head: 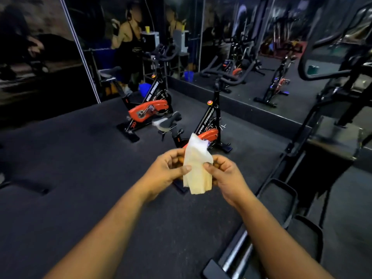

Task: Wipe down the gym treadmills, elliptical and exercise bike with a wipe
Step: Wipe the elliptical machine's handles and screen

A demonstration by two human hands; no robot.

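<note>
Both thumbs pressed the wipe (196,168) against curled fingers: the left hand (167,171) pinched its left edge, the right hand (225,174) its right edge, at chest height over the dark floor (70,178). The wipe was thin, pale and limp, folded or bunched into a tall strip with a ragged top and layered lower corners; it looked soft and slightly translucent.

The step in hand seemed to be readying the wipe, opening or refolding it, with no machine touched yet. The next move would likely call for a flat pad in one hand and a few steps forward to a bike.

Just beyond the hands stood the near bike (209,125), black-framed with an orange flywheel cover and a smooth padded saddle; the far bike (149,105) stood behind it to the left. At right rose the black tubular frame of an elliptical (314,121), which ran out of view. A mirror wall (251,47) repeated the bikes. The floor was matte and rubbery.
</note>
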